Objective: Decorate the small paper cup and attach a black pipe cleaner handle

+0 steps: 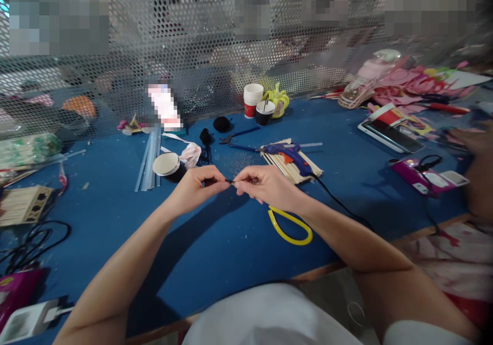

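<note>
My left hand (pixel 200 183) and my right hand (pixel 265 186) meet over the middle of the blue table (pixel 215 252). Both pinch the ends of a thin dark strand (pixel 230 181) stretched between the fingertips. Its exact nature is too small to tell. Yellow-handled scissors (pixel 288 227) lie just under my right wrist. A blue glue gun (pixel 290 155) rests on a stack of wooden sticks (pixel 296 168) right behind my right hand, its black cord running off to the right. A tipped black cup with a white lid (pixel 167 165) lies behind my left hand.
Clear glue sticks (pixel 148 160) lie at back left, paper cups (pixel 254 101) and pliers (pixel 234 139) at the back. A stick-built house (pixel 23 204) and cables sit at left. Another person's arm (pixel 479 180), a phone (pixel 389 134) and pink craft pieces fill the right. A perforated metal screen (pixel 215 37) backs the table.
</note>
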